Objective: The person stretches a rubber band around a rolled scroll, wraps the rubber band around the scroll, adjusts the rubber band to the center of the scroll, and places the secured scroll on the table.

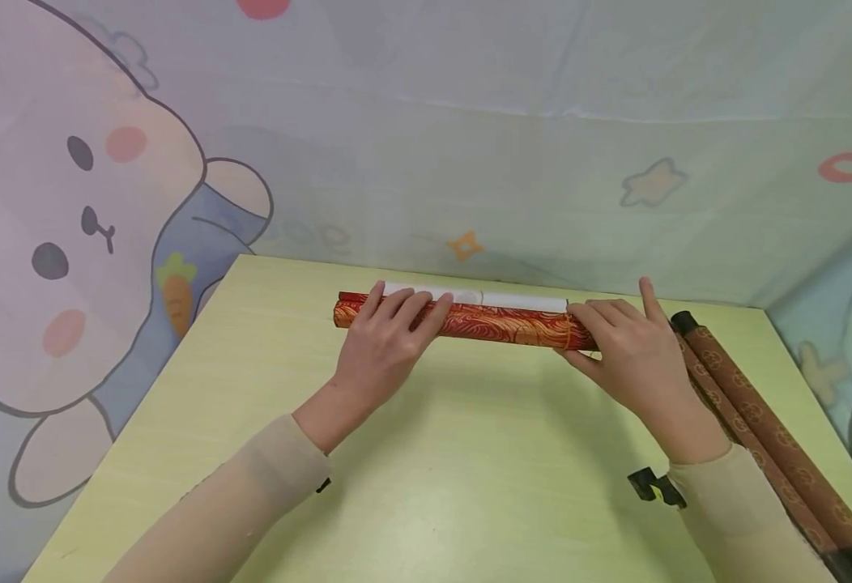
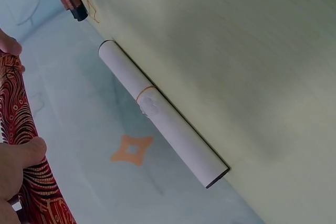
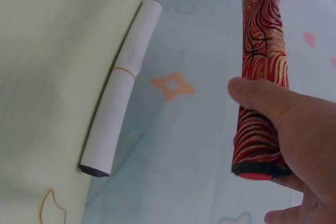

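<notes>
1. My left hand [image 1: 385,348] and right hand [image 1: 633,352] both grip the red-and-gold patterned roll [image 1: 499,324], mid-frame, above the table [image 1: 433,494].
2. I'd hold lightly, both ends level, to avoid creasing.
3. I'd clear the white roll [image 1: 524,301] just beyond.

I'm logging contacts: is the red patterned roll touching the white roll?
Apart: the right wrist view shows backdrop between the red patterned roll and white roll.
</notes>
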`<state>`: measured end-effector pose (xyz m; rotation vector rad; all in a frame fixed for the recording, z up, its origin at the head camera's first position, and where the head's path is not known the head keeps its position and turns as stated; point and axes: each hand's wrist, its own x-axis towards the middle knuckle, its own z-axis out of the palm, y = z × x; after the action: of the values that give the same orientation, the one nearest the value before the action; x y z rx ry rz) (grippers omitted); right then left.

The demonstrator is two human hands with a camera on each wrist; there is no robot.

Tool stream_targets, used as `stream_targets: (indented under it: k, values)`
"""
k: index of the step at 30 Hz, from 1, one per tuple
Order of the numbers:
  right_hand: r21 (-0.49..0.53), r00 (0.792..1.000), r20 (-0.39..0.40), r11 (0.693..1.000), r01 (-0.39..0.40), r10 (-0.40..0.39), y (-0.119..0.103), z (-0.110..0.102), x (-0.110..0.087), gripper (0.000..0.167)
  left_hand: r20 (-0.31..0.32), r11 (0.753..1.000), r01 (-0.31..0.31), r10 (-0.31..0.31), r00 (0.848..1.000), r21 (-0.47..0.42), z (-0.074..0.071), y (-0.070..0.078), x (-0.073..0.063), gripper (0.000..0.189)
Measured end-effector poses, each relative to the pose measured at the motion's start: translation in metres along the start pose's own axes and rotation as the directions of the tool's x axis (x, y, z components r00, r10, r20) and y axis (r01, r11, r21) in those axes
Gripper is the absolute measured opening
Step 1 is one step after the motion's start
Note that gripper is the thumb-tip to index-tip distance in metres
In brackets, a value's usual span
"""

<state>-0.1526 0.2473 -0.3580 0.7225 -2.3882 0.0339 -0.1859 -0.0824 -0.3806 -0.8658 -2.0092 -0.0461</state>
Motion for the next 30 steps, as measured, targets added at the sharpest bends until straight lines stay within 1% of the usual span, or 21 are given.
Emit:
stream_targets:
  k: [3,6,10,12,16,21,24,27,30]
  values:
    - [0.004,1.0,0.007,1.0,0.009,-0.009,-0.002,0.0,0.002,0.059,-0.034,1.0,0.009,-0.009,0.999,0.008,-0.001,0.001,0.001,0.031]
    - [0.007,1.0,-0.015,1.0,0.024,-0.024,-0.004,0.001,0.005,0.059,-0.06,1.0,0.017,-0.017,0.998,0.014,-0.003,0.002,0.003,0.032]
    - [0.008,0.998,-0.042,0.999,0.037,-0.036,-0.008,0.002,0.008,0.06,-0.066,1.0,0.024,-0.023,0.998,0.011,-0.004,0.003,0.003,0.033]
    - [0.006,0.998,-0.042,0.999,0.045,-0.045,-0.011,0.003,0.011,0.06,-0.069,1.0,0.022,-0.022,0.997,0.01,-0.005,0.004,0.003,0.034]
    - [-0.003,0.998,-0.027,0.998,0.064,-0.064,-0.014,0.001,0.013,0.062,-0.07,1.0,0.016,-0.014,0.997,0.014,-0.007,0.003,0.003,0.034]
    - [-0.01,1.0,-0.014,1.0,0.016,-0.017,-0.009,-0.009,0.008,0.068,-0.058,1.0,0.021,-0.02,0.998,0.007,-0.008,0.0,0.003,0.032]
    - [-0.008,1.0,0.024,1.0,-0.008,0.008,-0.008,-0.012,0.006,0.063,-0.049,1.0,0.02,-0.021,0.999,-0.004,-0.009,0.0,0.002,0.032]
    - [0.005,0.998,0.058,1.0,-0.006,0.006,-0.009,-0.01,0.008,0.056,-0.04,1.0,0.015,-0.015,0.999,-0.01,-0.008,0.001,-0.001,0.033]
    - [0.019,0.997,0.072,1.0,-0.005,0.003,-0.012,-0.005,0.009,0.053,-0.042,1.0,0.019,-0.019,0.999,-0.013,-0.007,0.002,-0.003,0.033]
